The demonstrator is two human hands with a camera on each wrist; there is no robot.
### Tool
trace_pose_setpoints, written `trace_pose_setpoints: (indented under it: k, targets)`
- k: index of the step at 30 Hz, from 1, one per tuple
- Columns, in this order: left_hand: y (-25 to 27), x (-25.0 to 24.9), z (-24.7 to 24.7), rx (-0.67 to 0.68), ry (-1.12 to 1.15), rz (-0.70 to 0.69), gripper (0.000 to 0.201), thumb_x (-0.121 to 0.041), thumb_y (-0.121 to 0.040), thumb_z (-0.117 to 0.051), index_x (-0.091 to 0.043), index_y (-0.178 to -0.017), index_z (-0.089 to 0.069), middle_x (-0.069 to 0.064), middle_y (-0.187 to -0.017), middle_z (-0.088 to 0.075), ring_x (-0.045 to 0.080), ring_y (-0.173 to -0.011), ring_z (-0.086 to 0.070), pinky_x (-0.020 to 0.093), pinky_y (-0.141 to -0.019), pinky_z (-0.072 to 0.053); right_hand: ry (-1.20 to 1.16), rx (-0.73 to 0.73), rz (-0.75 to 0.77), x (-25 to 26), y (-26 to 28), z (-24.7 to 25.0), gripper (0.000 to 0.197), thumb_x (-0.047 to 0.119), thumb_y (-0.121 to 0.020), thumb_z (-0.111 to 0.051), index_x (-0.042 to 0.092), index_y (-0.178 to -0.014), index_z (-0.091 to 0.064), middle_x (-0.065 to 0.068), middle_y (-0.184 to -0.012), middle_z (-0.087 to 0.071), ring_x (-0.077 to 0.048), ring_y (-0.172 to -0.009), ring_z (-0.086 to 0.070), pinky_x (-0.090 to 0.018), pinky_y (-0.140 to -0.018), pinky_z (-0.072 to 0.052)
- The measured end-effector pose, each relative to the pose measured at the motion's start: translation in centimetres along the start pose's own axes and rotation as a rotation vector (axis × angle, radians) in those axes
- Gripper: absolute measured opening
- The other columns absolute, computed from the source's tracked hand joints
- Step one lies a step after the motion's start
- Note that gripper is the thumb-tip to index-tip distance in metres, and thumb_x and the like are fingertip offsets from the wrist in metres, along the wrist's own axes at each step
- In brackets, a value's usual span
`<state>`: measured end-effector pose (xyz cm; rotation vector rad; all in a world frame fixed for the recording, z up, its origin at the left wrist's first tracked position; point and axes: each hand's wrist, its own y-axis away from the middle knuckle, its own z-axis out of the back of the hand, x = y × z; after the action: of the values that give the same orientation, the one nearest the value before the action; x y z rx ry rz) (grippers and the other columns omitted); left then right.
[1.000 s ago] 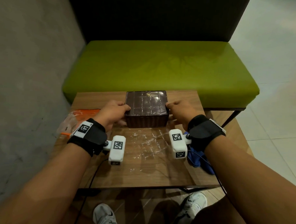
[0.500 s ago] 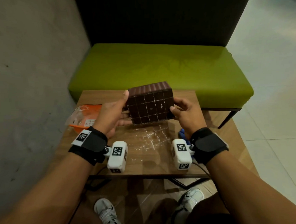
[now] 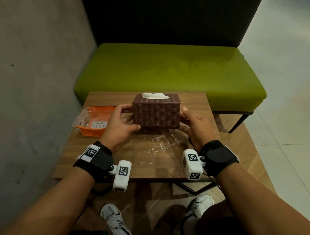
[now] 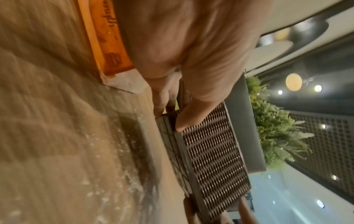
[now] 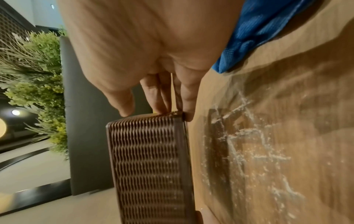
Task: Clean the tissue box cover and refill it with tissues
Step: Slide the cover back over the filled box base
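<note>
the brown woven tissue box cover [image 3: 156, 112] is upright between both hands, opening on top, with a white tissue [image 3: 155, 95] poking out of it. it sits low over the far half of the small wooden table [image 3: 149, 163]; from the wrist views a thin gap shows under its base, so it looks just off the wood, though from above i can't say for sure. the left hand [image 3: 119, 123] is clamped on the left end, thumb on the front lower corner and fingers wrapped round the side. the right hand [image 3: 194, 125] holds the right end the same way, fingertips [image 5: 162, 106] pressed at the bottom edge and thumb up along the side wall. so the hands are apart, one at each end, both gripping the cover. on the tabletop right in front of the cover there's a patch of whitish dust or streaks [image 3: 160, 144], laid out in a faint grid. an orange plastic tissue pack [image 3: 94, 121] lies flat on the table to the left, just beside the left hand. a blue cloth [image 5: 254, 31] is bunched on the table under the right wrist, seen only from the right wrist view. beyond the table stands a green cushioned bench [image 3: 170, 72] with a dark backrest, and a grey wall [image 3: 38, 78] runs along the left. below the table edge, two white sneakers [image 3: 115, 219] are planted on the floor.
</note>
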<state>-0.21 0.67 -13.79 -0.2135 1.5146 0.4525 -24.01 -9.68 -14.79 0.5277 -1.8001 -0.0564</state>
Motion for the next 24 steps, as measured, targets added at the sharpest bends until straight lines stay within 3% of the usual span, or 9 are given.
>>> trace_pose_setpoints:
  k: [2,4,9,13,18,20,22,24]
  targets:
    - [0.4,0.6,-0.1,0.008,-0.068,-0.011,0.082,0.028,-0.078,-0.071,-0.02,-0.142,-0.053,0.003,-0.133,-0.063,0.017,-0.122,-0.069,0.036,-0.099,-0.061,-0.01,0.007,-0.021,-0.3,0.1,0.0,0.042,0.037,-0.099,-0.067,0.002,-0.122,-0.072,-0.007,-0.119,-0.077,-0.023,-0.109,-0.075,-0.044,-0.098,-0.058]
    - [0.8,1.1,-0.1,0.007,-0.111,0.001,0.083,0.025,-0.079,-0.072,-0.021,-0.146,-0.052,0.007,-0.132,-0.064,0.016,-0.123,-0.067,0.04,-0.101,-0.06,-0.004,0.016,-0.047,-0.6,0.2,0.0,0.045,0.038,-0.098,-0.069,0.001,-0.122,-0.071,-0.008,-0.119,-0.077,-0.023,-0.108,-0.076,-0.043,-0.095,-0.06]
    - [1.7,0.5,-0.1,0.026,0.011,0.046,0.05,0.012,-0.091,-0.07,-0.015,-0.132,-0.062,0.004,-0.131,-0.07,0.018,-0.123,-0.069,0.044,-0.103,-0.06,0.044,0.0,-0.064,-1.1,0.5,0.0,0.043,0.045,-0.1,-0.062,0.012,-0.125,-0.071,-0.004,-0.116,-0.078,-0.019,-0.112,-0.073,-0.037,-0.095,-0.058]
    - [1.8,1.1,0.0,-0.013,0.094,0.066,0.031,-0.012,-0.099,-0.07,-0.005,-0.129,-0.063,0.006,-0.132,-0.071,0.018,-0.117,-0.073,0.038,-0.1,-0.061,0.023,-0.011,-0.064,-1.1,0.6,-0.2,0.027,0.021,-0.102,-0.06,0.004,-0.122,-0.064,-0.012,-0.115,-0.077,-0.021,-0.106,-0.074,-0.034,-0.094,-0.059]
    - [1.8,2.0,0.2,-0.014,0.082,0.09,0.035,-0.002,-0.096,-0.072,0.002,-0.127,-0.059,0.006,-0.129,-0.072,0.023,-0.119,-0.073,0.043,-0.103,-0.059,0.089,0.012,-0.078,-1.3,0.8,-0.4,0.028,0.007,-0.102,-0.053,0.004,-0.126,-0.066,-0.011,-0.117,-0.076,-0.023,-0.112,-0.072,-0.028,-0.083,-0.058]
    - [1.4,1.9,0.4,-0.006,0.036,0.113,0.036,-0.004,-0.095,-0.075,-0.001,-0.127,-0.059,0.007,-0.129,-0.071,0.023,-0.118,-0.073,0.039,-0.096,-0.062,0.137,0.005,-0.082,-1.2,0.6,-0.3,0.027,0.007,-0.101,-0.053,0.003,-0.123,-0.067,-0.013,-0.116,-0.077,-0.023,-0.107,-0.074,-0.031,-0.081,-0.06]
    - [0.8,1.6,0.5,0.004,-0.03,0.15,0.038,-0.008,-0.093,-0.079,-0.006,-0.126,-0.06,0.008,-0.131,-0.069,0.024,-0.117,-0.072,0.032,-0.086,-0.062,0.239,-0.003,-0.091,-0.9,0.2,-0.3,0.025,0.01,-0.099,-0.056,0.002,-0.12,-0.068,-0.013,-0.113,-0.077,-0.029,-0.108,-0.073,-0.04,-0.087,-0.062]
    - [0.0,0.9,0.8,0.02,-0.111,0.169,0.045,-0.011,-0.09,-0.083,-0.011,-0.127,-0.057,0.009,-0.132,-0.067,0.021,-0.115,-0.07,0.029,-0.084,-0.061,0.477,-0.023,-0.037,0.0,-0.2,-0.6,0.023,0.016,-0.097,-0.063,0.007,-0.118,-0.068,-0.009,-0.112,-0.075,-0.032,-0.111,-0.071,-0.043,-0.088,-0.06]
